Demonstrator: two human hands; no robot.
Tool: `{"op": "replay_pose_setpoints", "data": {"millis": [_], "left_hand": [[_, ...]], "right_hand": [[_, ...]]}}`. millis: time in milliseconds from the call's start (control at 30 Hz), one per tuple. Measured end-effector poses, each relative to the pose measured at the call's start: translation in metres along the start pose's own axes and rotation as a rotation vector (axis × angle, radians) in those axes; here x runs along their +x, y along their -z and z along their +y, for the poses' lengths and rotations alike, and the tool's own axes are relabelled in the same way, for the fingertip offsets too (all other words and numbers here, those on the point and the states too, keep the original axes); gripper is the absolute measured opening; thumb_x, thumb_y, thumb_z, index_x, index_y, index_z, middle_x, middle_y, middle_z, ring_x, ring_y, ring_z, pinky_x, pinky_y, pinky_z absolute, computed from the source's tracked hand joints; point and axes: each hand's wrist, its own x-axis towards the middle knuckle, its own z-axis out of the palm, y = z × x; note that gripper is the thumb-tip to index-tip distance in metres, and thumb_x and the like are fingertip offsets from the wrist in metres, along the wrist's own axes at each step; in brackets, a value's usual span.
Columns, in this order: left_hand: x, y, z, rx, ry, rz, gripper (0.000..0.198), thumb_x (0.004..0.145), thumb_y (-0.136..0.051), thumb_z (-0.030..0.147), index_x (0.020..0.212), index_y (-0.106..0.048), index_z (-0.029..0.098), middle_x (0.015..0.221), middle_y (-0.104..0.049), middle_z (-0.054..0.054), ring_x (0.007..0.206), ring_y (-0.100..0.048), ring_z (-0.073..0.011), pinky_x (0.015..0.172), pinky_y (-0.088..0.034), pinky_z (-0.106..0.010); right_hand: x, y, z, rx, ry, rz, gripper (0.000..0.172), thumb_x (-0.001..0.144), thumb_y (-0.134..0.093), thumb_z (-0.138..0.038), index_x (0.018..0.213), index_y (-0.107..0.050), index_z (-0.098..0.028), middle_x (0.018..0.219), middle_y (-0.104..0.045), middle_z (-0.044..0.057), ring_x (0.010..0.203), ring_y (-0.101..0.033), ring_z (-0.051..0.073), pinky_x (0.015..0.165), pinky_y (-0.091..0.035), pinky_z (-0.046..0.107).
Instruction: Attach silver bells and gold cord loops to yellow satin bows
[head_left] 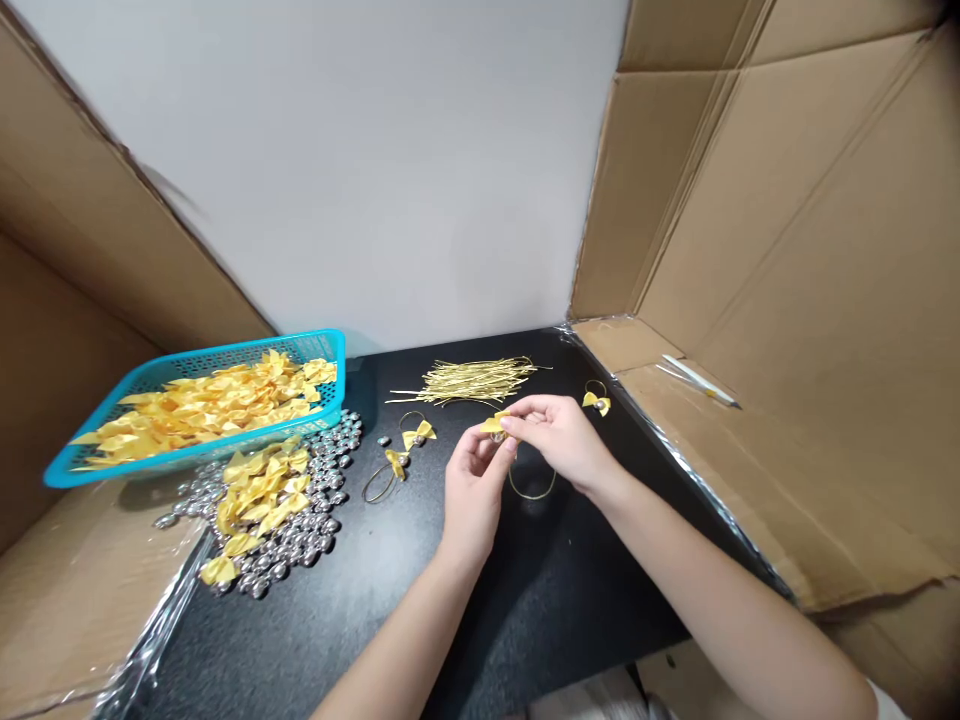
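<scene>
Over the middle of the black table, my left hand (475, 478) and my right hand (559, 440) meet at a yellow ribbon bow (493, 425). Fingers of both hands pinch it from either side. A silvery bell or bead shows at the bow, partly covered by my fingertips. Below them hangs a loop of gold cord (534, 496). Left of my hands lie two bows on gold loops, one bow (419, 435) farther back and another bow (397, 462) nearer. Beyond my right hand is a third looped bow (597, 403).
A blue basket (341, 375) full of yellow bows stands at the left. In front of it are loose bows (262, 490) on a spread of silver beads (307, 545). Gold cords (480, 380) lie behind my hands. A pen (701, 381) rests on cardboard at right.
</scene>
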Motion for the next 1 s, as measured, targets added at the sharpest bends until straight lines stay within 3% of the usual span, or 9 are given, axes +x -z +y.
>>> {"op": "replay_pose_setpoints", "data": {"millis": [167,300,400,467,533,600,667,800,1000], "left_hand": [[0.003,0.008,0.003,0.038,0.079,-0.052,0.025,0.07,-0.08,0.029,0.091,-0.073,0.018,0.096,-0.075,-0.005,0.089,-0.068,-0.0183,0.081,-0.051,-0.027],[0.006,0.02,0.009,0.01,0.226,-0.208,0.033,0.074,-0.078,0.031,0.103,-0.072,0.018,0.096,-0.075,-0.007,0.083,-0.07,-0.0172,0.075,-0.053,-0.026],[0.01,0.03,0.013,0.046,0.289,-0.294,0.033,0.078,-0.073,0.042,0.097,-0.073,0.015,0.089,-0.076,-0.009,0.079,-0.071,-0.0179,0.074,-0.054,-0.026],[0.014,0.035,0.015,0.092,0.269,-0.301,0.036,0.077,-0.073,0.047,0.094,-0.074,0.015,0.086,-0.076,-0.009,0.078,-0.071,-0.0188,0.074,-0.054,-0.028],[0.018,0.037,0.016,0.137,0.226,-0.275,0.036,0.075,-0.075,0.048,0.09,-0.074,0.016,0.083,-0.077,-0.008,0.074,-0.07,-0.0176,0.07,-0.054,-0.026],[0.022,0.038,0.016,0.158,0.202,-0.242,0.034,0.073,-0.078,0.046,0.087,-0.075,0.015,0.078,-0.077,-0.007,0.067,-0.068,-0.0151,0.064,-0.052,-0.023],[0.026,0.036,0.013,0.154,0.199,-0.212,0.036,0.072,-0.078,0.046,0.087,-0.074,0.015,0.075,-0.076,-0.007,0.062,-0.067,-0.0135,0.059,-0.05,-0.022],[0.036,0.03,0.002,0.119,0.197,-0.159,0.043,0.069,-0.077,0.051,0.093,-0.072,0.016,0.082,-0.077,-0.007,0.061,-0.068,-0.0141,0.057,-0.053,-0.024],[0.046,0.018,-0.022,0.092,0.172,-0.109,0.05,0.071,-0.073,0.055,0.101,-0.068,0.015,0.08,-0.076,-0.006,0.058,-0.068,-0.014,0.05,-0.05,-0.022]], "right_hand": [[0.016,0.015,-0.013,-0.215,-0.025,-0.127,0.014,0.064,-0.077,-0.026,0.069,-0.073,-0.015,0.062,-0.069,0.003,0.057,-0.059,0.012,0.057,-0.047,0.026],[0.022,0.017,-0.017,-0.288,-0.103,-0.274,0.006,0.067,-0.071,-0.02,0.065,-0.071,-0.015,0.056,-0.066,0.001,0.051,-0.057,0.011,0.055,-0.047,0.025],[0.023,0.013,-0.02,-0.321,-0.136,-0.365,0.006,0.067,-0.068,-0.017,0.062,-0.07,-0.015,0.054,-0.064,0.0,0.049,-0.054,0.01,0.053,-0.045,0.024],[0.022,0.011,-0.026,-0.343,-0.138,-0.406,0.004,0.068,-0.067,-0.016,0.067,-0.07,-0.014,0.054,-0.061,-0.002,0.05,-0.052,0.008,0.052,-0.042,0.022],[0.02,0.01,-0.036,-0.327,-0.147,-0.412,0.013,0.068,-0.067,-0.015,0.081,-0.07,-0.015,0.053,-0.055,-0.006,0.049,-0.045,0.006,0.047,-0.035,0.018],[0.017,0.011,-0.05,-0.238,-0.182,-0.385,0.022,0.07,-0.065,-0.014,0.091,-0.066,-0.017,0.052,-0.045,-0.009,0.045,-0.034,0.004,0.042,-0.025,0.017],[0.014,0.012,-0.065,-0.103,-0.204,-0.37,0.016,0.074,-0.057,-0.013,0.089,-0.064,-0.016,0.053,-0.037,-0.008,0.044,-0.025,0.004,0.041,-0.019,0.018],[0.003,0.012,-0.092,0.005,-0.072,-0.346,0.016,0.077,-0.048,-0.008,0.072,-0.062,-0.013,0.054,-0.032,-0.005,0.047,-0.024,0.005,0.043,-0.019,0.02],[-0.024,-0.002,-0.121,0.026,0.212,-0.252,0.015,0.088,-0.049,-0.014,0.08,-0.06,-0.019,0.062,-0.04,-0.002,0.049,-0.029,0.007,0.045,-0.024,0.021]]}}
